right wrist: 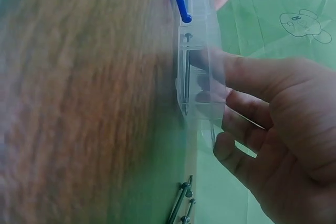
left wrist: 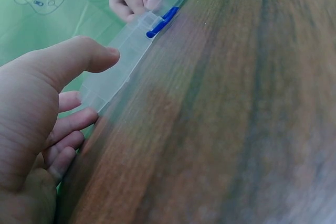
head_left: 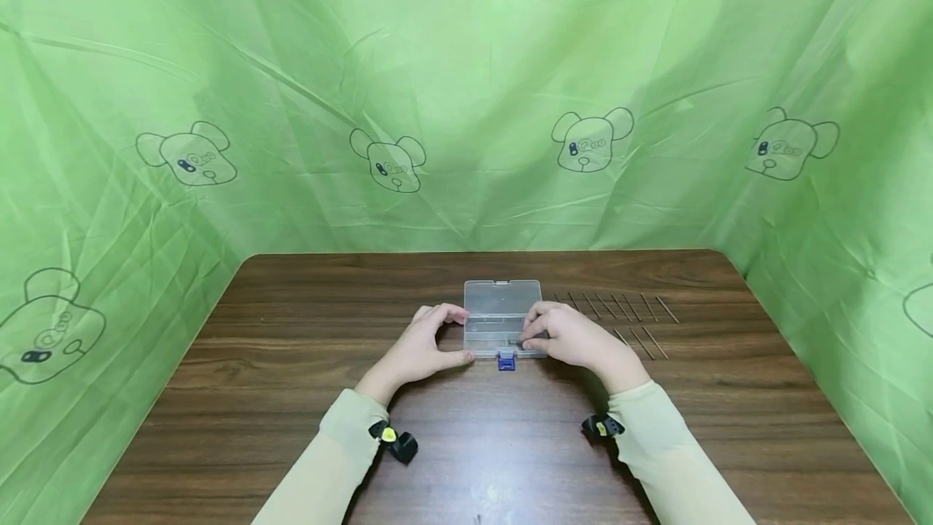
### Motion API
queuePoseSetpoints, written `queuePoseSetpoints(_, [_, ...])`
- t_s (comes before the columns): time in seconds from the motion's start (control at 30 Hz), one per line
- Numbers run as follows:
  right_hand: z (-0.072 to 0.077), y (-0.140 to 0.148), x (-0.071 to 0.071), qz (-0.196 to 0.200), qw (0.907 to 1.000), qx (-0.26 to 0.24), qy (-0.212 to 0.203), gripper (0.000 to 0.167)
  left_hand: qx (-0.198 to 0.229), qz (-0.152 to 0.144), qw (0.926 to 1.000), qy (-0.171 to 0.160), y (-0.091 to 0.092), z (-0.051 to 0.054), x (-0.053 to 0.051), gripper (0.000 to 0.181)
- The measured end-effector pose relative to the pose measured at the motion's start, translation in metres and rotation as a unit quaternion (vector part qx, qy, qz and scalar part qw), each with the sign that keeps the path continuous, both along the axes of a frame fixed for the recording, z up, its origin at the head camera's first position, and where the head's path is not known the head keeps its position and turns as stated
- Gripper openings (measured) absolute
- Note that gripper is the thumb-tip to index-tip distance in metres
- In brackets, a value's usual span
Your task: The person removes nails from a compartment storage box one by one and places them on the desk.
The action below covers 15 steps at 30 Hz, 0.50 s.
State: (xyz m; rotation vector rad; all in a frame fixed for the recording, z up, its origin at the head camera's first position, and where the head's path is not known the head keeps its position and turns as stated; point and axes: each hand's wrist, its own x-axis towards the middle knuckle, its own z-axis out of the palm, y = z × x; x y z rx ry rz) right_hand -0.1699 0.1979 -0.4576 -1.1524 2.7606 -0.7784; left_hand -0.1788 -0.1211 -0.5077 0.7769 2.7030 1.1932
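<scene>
A clear plastic compartment box [head_left: 484, 324] lies on the table with its lid [head_left: 503, 296] folded back and its blue latch [head_left: 506, 361] hanging at the front. My left hand [head_left: 426, 343] steadies its left side, thumb at the front corner and fingertips by the hinge side; the fingers are loosely spread. Curled fingers of my right hand [head_left: 564, 335] reach into the right end of the front compartments. There they pinch a dark metal nail [right wrist: 187, 74], seen through the box wall low in the compartment, its head toward the latch. The fingertips partly show through the plastic.
Several thin nails [head_left: 628, 308] lie slanted in a row on the brown wooden table [head_left: 291, 395], right of the box. A few more nails [head_left: 654, 343] lie nearer, beside my right wrist. Green cloth [head_left: 481, 209] hangs behind and along the sides.
</scene>
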Motion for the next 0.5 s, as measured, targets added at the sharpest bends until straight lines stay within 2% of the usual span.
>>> queuePoseSetpoints(0.23, [0.0002, -0.0034, -0.0018, -0.016, 0.9997, 0.017, -0.008, 0.004, 0.0, 0.001, 1.0, 0.005, -0.0005, -0.0002, 0.0006, 0.066])
queuePoseSetpoints(0.5, [-0.0009, -0.0042, -0.0035, -0.014, 0.9995, 0.027, 0.012, 0.005, 0.003, 0.002, 1.0, 0.007, -0.0001, -0.0008, -0.0007, 0.065])
